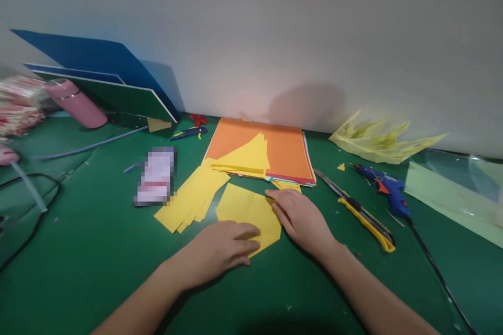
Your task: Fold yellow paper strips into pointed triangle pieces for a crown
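Observation:
A yellow sheet of paper (245,207) with angled corners lies flat on the green table in front of me. My left hand (220,246) rests over its lower left part, fingers stretched out across it. At its right edge my right hand (301,214) lies with fingers extended, the fingertips on the paper's upper right side. Just beyond, yellow paper strips (188,196) fan out to the left. Folded yellow triangles (245,157) are stacked on a pile of coloured paper (220,136) with an orange sheet on top.
A yellow utility knife (367,222) with its blade out and a blue glue gun (387,188) lie at the right. Behind them sits a pale yellow pointed paper piece (377,138). At left are a blurred-out phone (156,175), a pink bottle (80,104) and leaning boards (106,57).

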### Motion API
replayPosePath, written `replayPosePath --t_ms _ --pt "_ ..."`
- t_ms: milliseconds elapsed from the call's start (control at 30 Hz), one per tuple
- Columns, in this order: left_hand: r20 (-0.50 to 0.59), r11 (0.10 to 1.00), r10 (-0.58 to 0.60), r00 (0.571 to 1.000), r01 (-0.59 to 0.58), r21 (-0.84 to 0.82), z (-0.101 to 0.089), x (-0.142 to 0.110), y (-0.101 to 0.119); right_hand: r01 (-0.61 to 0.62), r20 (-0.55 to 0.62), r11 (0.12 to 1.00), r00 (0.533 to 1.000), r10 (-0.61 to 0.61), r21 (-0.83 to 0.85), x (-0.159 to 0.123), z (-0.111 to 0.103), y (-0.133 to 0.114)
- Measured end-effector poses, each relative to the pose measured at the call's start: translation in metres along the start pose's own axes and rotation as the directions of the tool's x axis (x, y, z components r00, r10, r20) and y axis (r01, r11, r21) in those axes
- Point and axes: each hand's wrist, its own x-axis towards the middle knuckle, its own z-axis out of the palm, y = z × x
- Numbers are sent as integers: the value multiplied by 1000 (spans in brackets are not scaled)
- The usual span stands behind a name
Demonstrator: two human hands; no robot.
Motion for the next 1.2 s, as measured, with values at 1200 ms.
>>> replayPosePath --t_ms 1200 --pt "-239 895 -413 879 440 72 17 13 10 -333 -130 696 843 522 636 0 16 -13"
